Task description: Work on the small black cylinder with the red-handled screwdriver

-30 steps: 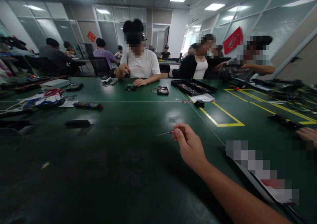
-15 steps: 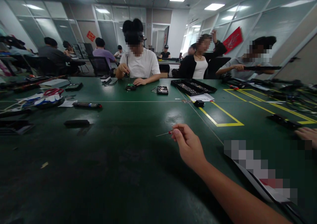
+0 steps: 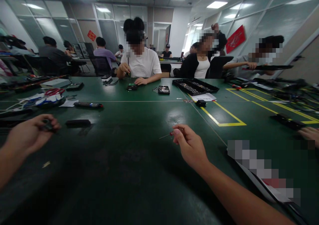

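Note:
My right hand (image 3: 190,143) is closed around the handle of a small screwdriver (image 3: 165,136), just above the green table. The thin metal shaft points left, and red shows where it meets the handle. At the left, my left hand (image 3: 31,132) is raised over the table with its fingers curled round a small dark object (image 3: 47,125). Blur hides what kind of thing that is. Just right of this hand, a black block-shaped piece (image 3: 78,123) lies on the table.
A pen-shaped electric tool (image 3: 88,105) lies beyond the black piece. Opposite, a person in white (image 3: 147,64) works on a small device (image 3: 132,87). A black parts tray (image 3: 195,86) stands at the far right. Yellow tape (image 3: 231,124) marks the table, and papers (image 3: 259,177) lie near my right forearm.
My left hand has come into view from the left with a small dark object in it. My right hand holds the screwdriver in nearly the same place.

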{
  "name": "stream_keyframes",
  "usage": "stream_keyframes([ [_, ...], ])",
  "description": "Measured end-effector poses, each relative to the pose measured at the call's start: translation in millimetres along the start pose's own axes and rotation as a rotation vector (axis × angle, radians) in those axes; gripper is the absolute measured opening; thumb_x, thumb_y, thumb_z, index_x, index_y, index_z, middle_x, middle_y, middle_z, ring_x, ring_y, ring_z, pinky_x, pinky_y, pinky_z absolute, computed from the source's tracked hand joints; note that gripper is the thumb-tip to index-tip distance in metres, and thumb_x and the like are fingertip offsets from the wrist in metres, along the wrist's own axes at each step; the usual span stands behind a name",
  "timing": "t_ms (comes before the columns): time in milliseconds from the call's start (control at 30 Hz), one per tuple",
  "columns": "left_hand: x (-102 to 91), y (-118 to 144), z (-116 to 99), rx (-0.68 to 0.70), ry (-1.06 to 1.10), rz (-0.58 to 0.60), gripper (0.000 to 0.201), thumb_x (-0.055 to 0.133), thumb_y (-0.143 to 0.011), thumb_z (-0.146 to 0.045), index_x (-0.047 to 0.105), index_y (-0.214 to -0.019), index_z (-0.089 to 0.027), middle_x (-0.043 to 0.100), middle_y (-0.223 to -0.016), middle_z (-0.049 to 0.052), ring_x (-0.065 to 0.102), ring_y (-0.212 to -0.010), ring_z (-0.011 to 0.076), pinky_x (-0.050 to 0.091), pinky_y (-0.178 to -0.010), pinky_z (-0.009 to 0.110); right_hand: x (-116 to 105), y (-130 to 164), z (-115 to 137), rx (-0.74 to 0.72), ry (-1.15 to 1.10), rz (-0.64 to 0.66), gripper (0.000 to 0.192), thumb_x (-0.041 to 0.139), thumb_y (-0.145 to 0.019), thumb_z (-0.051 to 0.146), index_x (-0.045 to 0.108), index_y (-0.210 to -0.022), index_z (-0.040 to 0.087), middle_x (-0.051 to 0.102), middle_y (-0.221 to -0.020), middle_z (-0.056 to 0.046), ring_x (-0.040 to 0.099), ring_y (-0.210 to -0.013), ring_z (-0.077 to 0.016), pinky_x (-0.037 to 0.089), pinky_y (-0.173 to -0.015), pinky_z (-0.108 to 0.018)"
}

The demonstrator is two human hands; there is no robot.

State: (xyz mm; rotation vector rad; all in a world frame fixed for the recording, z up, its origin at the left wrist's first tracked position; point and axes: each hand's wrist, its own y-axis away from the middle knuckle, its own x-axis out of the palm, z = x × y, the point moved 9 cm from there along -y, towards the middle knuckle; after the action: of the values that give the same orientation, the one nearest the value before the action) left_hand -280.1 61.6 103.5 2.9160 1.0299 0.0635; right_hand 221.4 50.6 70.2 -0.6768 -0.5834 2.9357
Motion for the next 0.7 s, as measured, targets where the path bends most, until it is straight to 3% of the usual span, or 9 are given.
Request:
stream_keyframes([
  [100, 70.1, 21, 27, -0.089, 0.141, 0.295, 0.018, 0.038, -0.071, 0.001, 0.05, -0.074, -0.012, 0.048, -0.065, 0.004, 0.047, -0.063, 0.0133, 0.044, -0.063, 0.024, -1, 1, -1, 0.009, -0.005, -0.007, 0.031, 0.051, -0.1, 0.047, 0.066, -0.113, 0.023, 0.066, -0.07, 0.0, 0.066, -0.068, -0.0186, 0.05, -0.063, -0.031],
  [167, 116.4, 47, 37, -0.122, 0.252, 0.426, 0.016, 0.043, -0.063, -0.002, 0.051, -0.073, -0.013, 0.048, -0.066, 0.004, 0.047, -0.063, 0.0145, 0.045, -0.062, 0.026, -3, 1, -2, 0.009, -0.015, -0.032, 0.031, 0.053, -0.099, 0.047, 0.065, -0.114, 0.023, 0.067, -0.073, 0.0, 0.066, -0.069, -0.0187, 0.05, -0.065, -0.031],
  [233, 160.9, 80, 48, -0.192, 0.349, 0.557, 0.014, 0.045, -0.066, -0.008, 0.053, -0.077, -0.013, 0.05, -0.071, 0.006, 0.05, -0.067, 0.0165, 0.047, -0.063, 0.028, -5, 1, -3, 0.006, -0.026, -0.057, 0.03, 0.055, -0.098, 0.046, 0.065, -0.114, 0.023, 0.07, -0.08, -0.002, 0.067, -0.074, -0.0193, 0.052, -0.069, -0.033],
  [333, 211.4, 123, 63, -0.218, 0.373, 0.689, 0.022, 0.054, -0.073, -0.015, 0.057, -0.095, -0.015, 0.055, -0.085, 0.005, 0.054, -0.076, 0.0167, 0.048, -0.069, 0.028, -7, 0, -4, -0.006, -0.053, -0.078, 0.028, 0.058, -0.096, 0.042, 0.064, -0.115, 0.022, 0.072, -0.094, -0.006, 0.068, -0.082, -0.0206, 0.053, -0.074, -0.035],
  [400, 234.8, 144, 73, -0.17, 0.335, 0.749, 0.039, 0.06, -0.064, -0.008, 0.054, -0.101, -0.018, 0.056, -0.092, 0.002, 0.055, -0.079, 0.0143, 0.046, -0.073, 0.026, -8, -1, -4, -0.009, -0.083, -0.088, 0.027, 0.059, -0.096, 0.04, 0.063, -0.116, 0.022, 0.072, -0.096, -0.006, 0.067, -0.083, -0.0205, 0.053, -0.074, -0.035],
  [467, 249.8, 156, 81, -0.057, 0.235, 0.782, 0.042, 0.061, -0.062, -0.003, 0.053, -0.1, -0.018, 0.057, -0.096, 0.001, 0.056, -0.084, 0.0139, 0.045, -0.077, 0.026, -10, 0, -3, -0.003, -0.11, -0.103, 0.027, 0.059, -0.096, 0.041, 0.064, -0.116, 0.022, 0.072, -0.092, -0.005, 0.066, -0.079, -0.0196, 0.053, -0.072, -0.035],
  [600, 261.3, 166, 91, 0.167, 0.014, 0.805, 0.029, 0.064, -0.076, -0.011, 0.055, -0.102, -0.018, 0.059, -0.1, 0.003, 0.058, -0.093, 0.0167, 0.045, -0.09, 0.032, -17, 2, 1, 0.004, -0.116, -0.17, 0.025, 0.06, -0.096, 0.043, 0.066, -0.109, 0.022, 0.069, -0.084, -0.003, 0.063, -0.071, -0.0178, 0.05, -0.066, -0.032],
  [700, 266.3, 173, 99, 0.239, -0.051, 0.918, 0.03, 0.067, -0.084, -0.021, 0.058, -0.113, -0.018, 0.063, -0.108, 0.006, 0.06, -0.105, 0.0204, 0.044, -0.1, 0.038, -21, 4, 5, -0.007, -0.127, -0.207, 0.023, 0.058, -0.097, 0.043, 0.066, -0.101, 0.023, 0.067, -0.081, -0.002, 0.062, -0.071, -0.0174, 0.049, -0.065, -0.031],
])
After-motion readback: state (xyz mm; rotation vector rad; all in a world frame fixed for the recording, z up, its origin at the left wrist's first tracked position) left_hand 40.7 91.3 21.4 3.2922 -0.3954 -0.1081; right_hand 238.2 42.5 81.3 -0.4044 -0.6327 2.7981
